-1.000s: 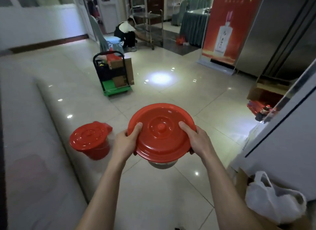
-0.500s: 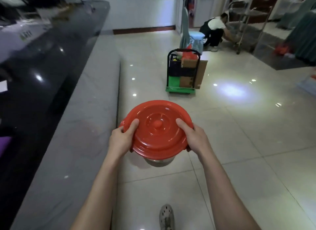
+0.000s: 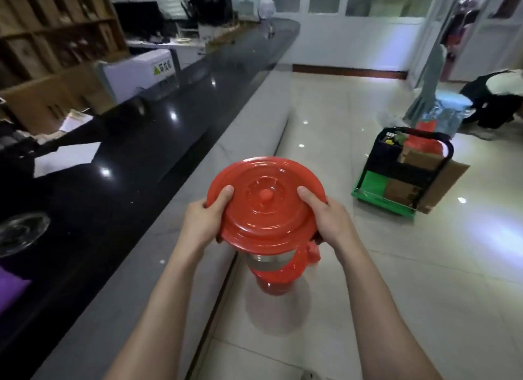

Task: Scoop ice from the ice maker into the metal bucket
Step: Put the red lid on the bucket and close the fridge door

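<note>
Metal bucket (image 3: 270, 260) is up in the air over the tiled floor (image 3: 368, 309), red lid (image 3: 266, 207) on, right beside the black desk (image 3: 135, 164). My left hand (image 3: 202, 224) and right hand (image 3: 332, 224) both grip the lid's rim, thumbs on top. No ice maker in sight, so I'd call this the carrying step. Next move probably needs it set down and the lid off before scooping.

Black counter (image 3: 175, 142) runs left of my left hand (image 3: 203, 224); white papers (image 3: 65, 156) and a glass dish (image 3: 19, 232) lie on it; tiled floor (image 3: 424, 266), right of my right hand (image 3: 331, 224), carries a green cart (image 3: 373, 183).
</note>
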### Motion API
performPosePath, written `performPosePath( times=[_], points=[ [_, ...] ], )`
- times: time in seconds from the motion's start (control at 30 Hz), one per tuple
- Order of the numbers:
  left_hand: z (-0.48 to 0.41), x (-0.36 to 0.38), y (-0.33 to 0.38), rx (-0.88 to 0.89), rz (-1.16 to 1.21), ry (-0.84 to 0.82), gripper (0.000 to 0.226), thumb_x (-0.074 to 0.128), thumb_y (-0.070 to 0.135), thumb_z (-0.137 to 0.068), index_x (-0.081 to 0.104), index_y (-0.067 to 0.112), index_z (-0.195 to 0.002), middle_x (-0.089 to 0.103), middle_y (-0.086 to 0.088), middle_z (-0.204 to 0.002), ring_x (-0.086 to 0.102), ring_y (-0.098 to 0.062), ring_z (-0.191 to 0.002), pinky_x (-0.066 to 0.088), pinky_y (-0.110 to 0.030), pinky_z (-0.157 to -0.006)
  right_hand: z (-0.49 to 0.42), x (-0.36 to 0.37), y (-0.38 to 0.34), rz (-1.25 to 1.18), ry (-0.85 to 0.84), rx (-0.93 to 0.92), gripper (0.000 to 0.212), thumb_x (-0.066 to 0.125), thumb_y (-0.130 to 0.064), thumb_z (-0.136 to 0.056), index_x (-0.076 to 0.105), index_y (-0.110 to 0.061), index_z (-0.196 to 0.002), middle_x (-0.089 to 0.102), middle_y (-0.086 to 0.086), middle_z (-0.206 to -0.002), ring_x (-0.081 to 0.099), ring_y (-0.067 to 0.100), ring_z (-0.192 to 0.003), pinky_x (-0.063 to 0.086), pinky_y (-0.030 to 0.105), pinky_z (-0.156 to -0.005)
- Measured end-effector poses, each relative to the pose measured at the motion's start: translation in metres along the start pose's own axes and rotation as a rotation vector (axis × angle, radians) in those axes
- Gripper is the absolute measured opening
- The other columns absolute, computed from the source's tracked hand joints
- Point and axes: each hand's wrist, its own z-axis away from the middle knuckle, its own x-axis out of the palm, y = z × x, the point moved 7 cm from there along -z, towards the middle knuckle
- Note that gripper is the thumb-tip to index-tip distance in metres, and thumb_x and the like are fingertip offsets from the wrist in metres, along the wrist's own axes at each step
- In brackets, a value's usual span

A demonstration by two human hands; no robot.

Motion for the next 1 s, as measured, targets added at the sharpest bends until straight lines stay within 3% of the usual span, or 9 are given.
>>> performPosePath(
  times=[0.1,0.23,0.33,0.43,0.57,0.67,0.77,0.9,1.0],
  points=[
    [-0.03,-0.015,0.021,-0.013,0.001,0.09,0.065,0.072,0.07,-0.09,0.078,0.005,-0.092,0.075,-0.013,-0.068,0.07,-0.028,-0.056,0.055,-0.038,-0.056,-0.048,0.022,-0.042,0.055,-0.107,-0.074,0.086,0.057,-0.1,-0.067,0.076,-0.025,-0.106,0.08,0.004,-0.089,0.077,0.032,-0.076,0.064,0.048,-0.075],
    [-0.072,-0.048,0.06,-0.038,0.032,0.277,0.069,0.072,0.076,-0.083,0.079,0.009,-0.096,0.077,-0.017,-0.073,0.072,-0.035,-0.061,0.059,-0.045,-0.065,-0.118,0.058,-0.125,0.115,-0.281,-0.181,0.077,0.06,-0.09,-0.077,0.076,-0.019,-0.102,0.077,0.01,-0.078,0.073,0.027,-0.06,0.053,0.034,-0.055],
    [-0.092,-0.074,0.087,-0.049,0.056,0.4,0.058,0.071,0.075,-0.085,0.08,0.019,-0.099,0.082,-0.01,-0.086,0.08,-0.036,-0.079,0.067,-0.05,-0.08,-0.152,0.086,-0.185,0.16,-0.393,-0.242,0.073,0.06,-0.082,-0.085,0.074,-0.012,-0.102,0.072,0.007,-0.065,0.068,0.022,-0.048,0.047,0.026,-0.045],
    [-0.112,-0.103,0.106,-0.08,0.064,0.506,0.056,0.068,0.075,-0.089,0.075,0.021,-0.105,0.083,-0.004,-0.091,0.081,-0.027,-0.081,0.067,-0.046,-0.075,-0.179,0.128,-0.238,0.211,-0.532,-0.289,0.076,0.06,-0.083,-0.084,0.073,-0.012,-0.107,0.073,0.008,-0.076,0.07,0.022,-0.053,0.05,0.028,-0.05],
    [-0.139,-0.145,0.126,-0.109,0.081,0.616,0.063,0.069,0.072,-0.091,0.072,0.012,-0.112,0.082,-0.007,-0.091,0.081,-0.025,-0.075,0.062,-0.036,-0.057,-0.206,0.188,-0.285,0.196,-0.665,-0.287,0.08,0.062,-0.083,-0.082,0.07,-0.015,-0.123,0.077,0.007,-0.101,0.075,0.027,-0.082,0.055,0.034,-0.063],
    [-0.164,-0.17,0.131,-0.105,0.092,0.671,0.07,0.07,0.071,-0.09,0.071,0.007,-0.12,0.081,-0.008,-0.098,0.08,-0.025,-0.082,0.061,-0.034,-0.055,-0.221,0.231,-0.304,0.194,-0.763,-0.261,0.079,0.062,-0.08,-0.086,0.063,-0.016,-0.132,0.075,0.009,-0.109,0.075,0.03,-0.091,0.059,0.037,-0.069],
    [-0.19,-0.193,0.133,-0.125,0.074,0.697,0.074,0.07,0.071,-0.091,0.068,0.005,-0.126,0.079,-0.008,-0.102,0.078,-0.026,-0.084,0.059,-0.032,-0.051,-0.238,0.269,-0.319,0.188,-0.81,-0.257,0.077,0.063,-0.08,-0.085,0.064,-0.017,-0.129,0.077,0.01,-0.106,0.076,0.03,-0.09,0.06,0.037,-0.071],
    [-0.22,-0.221,0.13,-0.156,0.063,0.717,0.078,0.07,0.071,-0.091,0.067,0.002,-0.127,0.075,-0.009,-0.093,0.076,-0.022,-0.066,0.059,-0.031,-0.05,-0.253,0.308,-0.342,0.205,-0.832,-0.292,0.065,0.063,-0.076,-0.087,0.07,-0.015,-0.109,0.08,0.009,-0.084,0.077,0.029,-0.081,0.063,0.039,-0.076],
    [-0.239,-0.235,0.129,-0.191,0.048,0.713,0.074,0.068,0.071,-0.092,0.07,0.004,-0.124,0.074,-0.011,-0.095,0.074,-0.025,-0.071,0.06,-0.033,-0.054,-0.264,0.331,-0.353,0.239,-0.854,-0.299,0.066,0.062,-0.076,-0.087,0.071,-0.013,-0.107,0.078,0.008,-0.074,0.076,0.027,-0.072,0.061,0.037,-0.072]
  ],
)
